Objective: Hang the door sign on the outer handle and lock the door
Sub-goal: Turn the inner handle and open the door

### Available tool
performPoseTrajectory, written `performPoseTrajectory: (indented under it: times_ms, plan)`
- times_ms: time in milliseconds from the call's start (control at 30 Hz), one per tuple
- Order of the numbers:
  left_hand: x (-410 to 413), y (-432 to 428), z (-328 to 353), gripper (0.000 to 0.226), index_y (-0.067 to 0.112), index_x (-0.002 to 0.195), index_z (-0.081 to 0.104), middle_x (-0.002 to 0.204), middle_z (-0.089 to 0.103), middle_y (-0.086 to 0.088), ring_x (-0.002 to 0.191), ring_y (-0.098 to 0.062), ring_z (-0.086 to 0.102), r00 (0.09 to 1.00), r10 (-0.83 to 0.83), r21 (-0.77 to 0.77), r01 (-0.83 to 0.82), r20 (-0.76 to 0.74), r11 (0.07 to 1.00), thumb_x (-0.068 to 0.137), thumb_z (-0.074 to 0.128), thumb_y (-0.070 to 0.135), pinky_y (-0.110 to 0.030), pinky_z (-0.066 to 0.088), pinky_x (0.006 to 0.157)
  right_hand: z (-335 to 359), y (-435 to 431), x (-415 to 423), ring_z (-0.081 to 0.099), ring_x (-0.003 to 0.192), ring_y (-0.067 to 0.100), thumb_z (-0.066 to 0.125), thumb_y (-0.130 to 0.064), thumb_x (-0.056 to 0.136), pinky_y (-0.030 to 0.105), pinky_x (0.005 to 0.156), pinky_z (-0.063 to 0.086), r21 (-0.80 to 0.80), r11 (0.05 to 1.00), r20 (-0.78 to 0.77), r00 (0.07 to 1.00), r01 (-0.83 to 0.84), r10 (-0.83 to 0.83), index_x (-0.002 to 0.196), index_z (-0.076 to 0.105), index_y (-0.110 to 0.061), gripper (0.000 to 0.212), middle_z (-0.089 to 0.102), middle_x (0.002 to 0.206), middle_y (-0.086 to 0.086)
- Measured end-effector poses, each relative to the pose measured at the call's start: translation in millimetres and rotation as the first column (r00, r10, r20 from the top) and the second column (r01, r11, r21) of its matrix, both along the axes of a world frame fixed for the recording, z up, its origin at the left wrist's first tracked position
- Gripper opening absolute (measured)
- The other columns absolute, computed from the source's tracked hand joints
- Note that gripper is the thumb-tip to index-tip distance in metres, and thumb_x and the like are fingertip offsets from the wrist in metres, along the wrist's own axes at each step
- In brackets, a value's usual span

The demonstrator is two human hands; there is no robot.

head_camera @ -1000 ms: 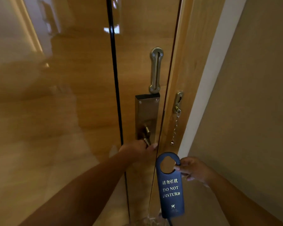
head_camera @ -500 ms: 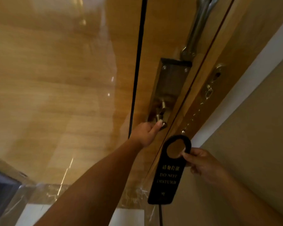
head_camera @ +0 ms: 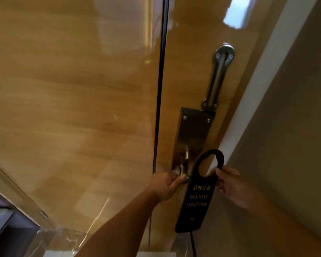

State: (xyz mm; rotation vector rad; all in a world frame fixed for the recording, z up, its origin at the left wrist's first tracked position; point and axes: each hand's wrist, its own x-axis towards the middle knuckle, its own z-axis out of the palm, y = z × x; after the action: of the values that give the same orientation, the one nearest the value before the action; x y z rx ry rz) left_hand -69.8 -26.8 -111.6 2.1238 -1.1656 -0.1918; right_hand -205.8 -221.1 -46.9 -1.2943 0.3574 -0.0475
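Observation:
A glossy wooden door (head_camera: pixel 185 75) fills the view, with a metal lock plate (head_camera: pixel 194 132) near its right edge. My left hand (head_camera: pixel 167 184) is closed around the brass inner handle (head_camera: pixel 183 172) at the plate's lower end. My right hand (head_camera: pixel 232 184) pinches a dark "DO NOT DISTURB" door sign (head_camera: pixel 197 199) by the side of its hook opening. The sign hangs upright just right of the handle, partly covering it. The outer handle is hidden.
A metal swing-bar guard (head_camera: pixel 218 76) is mounted on the door above the lock plate. A white door frame (head_camera: pixel 263 75) and a beige wall (head_camera: pixel 295 136) stand to the right. A wooden panel (head_camera: pixel 72 99) lies left of a dark vertical seam (head_camera: pixel 160 89).
The view has shifted and tilted back up the door. The sign has moved closer to the handle. My left hand stays on the handle. The chain on the frame is out of sight.

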Motion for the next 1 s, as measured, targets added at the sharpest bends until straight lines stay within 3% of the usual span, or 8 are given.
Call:
performPoseTrajectory:
  times_ms: [167, 300, 433, 600, 700, 800, 900, 1000]
  plan:
    - [-41, 52, 33, 0.07, 0.025, 0.056, 0.043, 0.053, 0.042, 0.002, 0.045, -0.014, 0.039, 0.98, -0.145, 0.228, 0.111, 0.139, 0.967, 0.075, 0.01, 0.084, -0.031, 0.027, 0.047, 44, 38, -54, 0.069, 0.072, 0.017, 0.057, -0.019, 0.078, 0.027, 0.06, 0.058, -0.042, 0.998, 0.07, 0.997, -0.04, 0.043, 0.079, 0.071, -0.014, 0.015, 0.072, 0.077, 0.005]
    - [-81, 97, 51, 0.08, 0.022, 0.056, 0.047, 0.054, 0.046, 0.0, 0.047, -0.016, 0.044, 0.946, -0.18, 0.358, 0.076, 0.269, 0.931, 0.068, 0.005, 0.089, -0.032, 0.028, 0.045, 71, 88, -109, 0.069, 0.072, 0.016, 0.059, -0.022, 0.076, 0.026, 0.06, 0.057, -0.145, 0.989, 0.147, 0.989, 0.0, 0.021, 0.083, 0.068, -0.013, 0.015, 0.071, 0.076, 0.003]
    - [-123, 152, 60, 0.083, 0.019, 0.063, 0.057, 0.057, 0.051, 0.001, 0.049, -0.015, 0.047, 0.939, -0.229, 0.472, 0.086, 0.255, 0.878, 0.064, 0.016, 0.092, -0.031, 0.035, 0.046, 85, 146, -165, 0.068, 0.077, 0.019, 0.062, -0.024, 0.074, 0.033, 0.071, 0.055, -0.191, 0.979, 0.203, 0.979, 0.073, -0.034, 0.085, 0.067, -0.011, 0.018, 0.07, 0.078, 0.005]
    - [-168, 233, 67, 0.075, 0.023, 0.057, 0.048, 0.056, 0.044, 0.005, 0.052, -0.015, 0.043, 0.97, -0.23, 0.586, 0.141, 0.079, 0.798, 0.053, 0.032, 0.096, -0.031, 0.035, 0.052, 98, 199, -212, 0.067, 0.059, 0.013, 0.061, -0.019, 0.074, 0.02, 0.046, 0.053, -0.011, 1.0, 0.196, 0.981, 0.011, -0.009, 0.081, 0.065, -0.01, 0.012, 0.069, 0.067, 0.003]
    - [-191, 287, 74, 0.067, 0.023, 0.057, 0.045, 0.056, 0.041, 0.005, 0.053, -0.014, 0.04, 0.964, -0.261, 0.633, 0.168, 0.057, 0.756, 0.057, 0.044, 0.09, -0.03, 0.033, 0.053, 99, 225, -218, 0.07, 0.066, 0.016, 0.074, -0.025, 0.07, 0.031, 0.059, 0.059, 0.118, 0.987, 0.233, 0.969, -0.109, 0.079, 0.077, 0.07, -0.013, 0.015, 0.071, 0.069, 0.004]
    - [-213, 344, 85, 0.066, 0.019, 0.068, 0.058, 0.065, 0.056, 0.002, 0.059, -0.013, 0.05, 0.969, -0.237, 0.689, 0.128, 0.066, 0.713, 0.056, 0.052, 0.084, -0.027, 0.038, 0.054, 93, 256, -209, 0.071, 0.069, 0.018, 0.077, -0.026, 0.068, 0.033, 0.062, 0.061, 0.2, 0.949, 0.27, 0.945, -0.245, 0.187, 0.078, 0.072, -0.012, 0.018, 0.073, 0.072, 0.006]
    - [-235, 408, 89, 0.065, 0.023, 0.088, 0.066, 0.093, 0.066, 0.003, 0.085, -0.017, 0.058, 0.99, -0.13, 0.701, 0.058, 0.051, 0.71, 0.058, 0.06, 0.08, -0.032, 0.047, 0.075, 74, 306, -186, 0.072, 0.073, 0.017, 0.062, -0.029, 0.078, 0.031, 0.062, 0.061, 0.235, 0.927, 0.255, 0.939, -0.291, 0.23, 0.078, 0.075, -0.015, 0.019, 0.075, 0.076, 0.005]
    - [-254, 468, 90, 0.076, 0.036, 0.115, 0.057, 0.129, 0.052, 0.008, 0.127, -0.023, 0.037, 0.988, -0.032, 0.665, -0.076, 0.149, 0.743, 0.055, 0.059, 0.083, -0.053, 0.026, 0.109, 65, 370, -165, 0.073, 0.069, 0.017, 0.079, -0.036, 0.059, 0.027, 0.058, 0.06, 0.164, 0.904, 0.267, 0.9, -0.395, 0.345, 0.073, 0.078, -0.016, 0.024, 0.077, 0.074, 0.005]
